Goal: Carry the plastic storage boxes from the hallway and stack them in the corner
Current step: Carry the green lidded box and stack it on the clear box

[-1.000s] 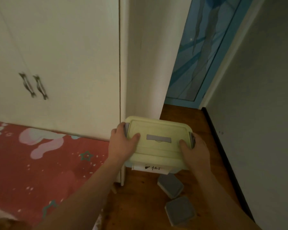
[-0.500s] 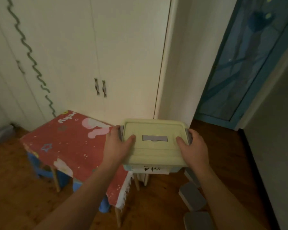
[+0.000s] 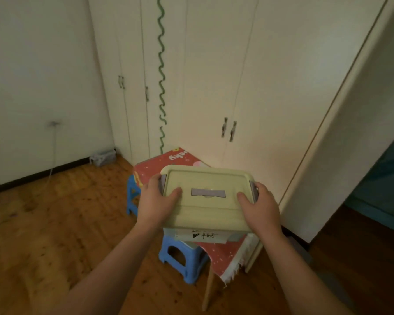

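A pale green storage box [image 3: 206, 201] sits at centre frame, carried in the air with a handwritten label on its near side. The left hand [image 3: 156, 202] and right hand [image 3: 261, 206] clasp its short ends, thumbs on the lid, fingers curled round the grey latches. Below it stand a red-covered counter [image 3: 168, 162] and blue stools [image 3: 182, 258]. The bare corner [image 3: 114, 146] lies at left of the frame; keeping the box level and steering clear of the stools should serve best.

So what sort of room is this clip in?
Probably a home bedroom or child's room: built-in white wardrobe doors, wood floor, and a small table with a red cartoon cloth over blue plastic stools.
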Motion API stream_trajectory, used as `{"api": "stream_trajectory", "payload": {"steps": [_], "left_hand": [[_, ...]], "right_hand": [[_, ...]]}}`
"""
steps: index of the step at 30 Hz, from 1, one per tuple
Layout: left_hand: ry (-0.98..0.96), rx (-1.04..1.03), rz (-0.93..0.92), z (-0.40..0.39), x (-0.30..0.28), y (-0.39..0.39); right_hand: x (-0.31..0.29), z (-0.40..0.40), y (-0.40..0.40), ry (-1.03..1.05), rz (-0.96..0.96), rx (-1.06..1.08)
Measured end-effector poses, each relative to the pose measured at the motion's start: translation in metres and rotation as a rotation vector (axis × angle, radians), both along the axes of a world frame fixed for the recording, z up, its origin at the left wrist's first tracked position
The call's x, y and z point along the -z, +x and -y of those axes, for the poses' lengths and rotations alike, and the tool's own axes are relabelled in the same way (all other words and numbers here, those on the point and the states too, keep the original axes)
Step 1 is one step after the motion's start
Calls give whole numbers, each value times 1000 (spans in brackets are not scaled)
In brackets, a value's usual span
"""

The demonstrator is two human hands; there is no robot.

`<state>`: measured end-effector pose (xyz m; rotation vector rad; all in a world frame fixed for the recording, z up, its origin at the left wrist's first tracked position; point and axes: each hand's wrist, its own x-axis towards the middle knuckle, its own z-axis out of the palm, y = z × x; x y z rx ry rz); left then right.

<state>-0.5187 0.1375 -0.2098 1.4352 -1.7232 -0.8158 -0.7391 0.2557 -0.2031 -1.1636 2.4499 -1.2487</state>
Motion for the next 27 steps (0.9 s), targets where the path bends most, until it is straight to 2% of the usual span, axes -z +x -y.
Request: {"api": "stream_trajectory", "payload": {"steps": [7,15,27], "left_hand": [[-19,-139,11,58,-11,137],[-41,-223,-1,114,-19,247],[-10,-341,-2,189,-9,346]], "right_hand": [[-8,89,119,-3,10,-134],[-14,170,223,-33,1,-216],[-14,281,317,8,-66,-348]]}}
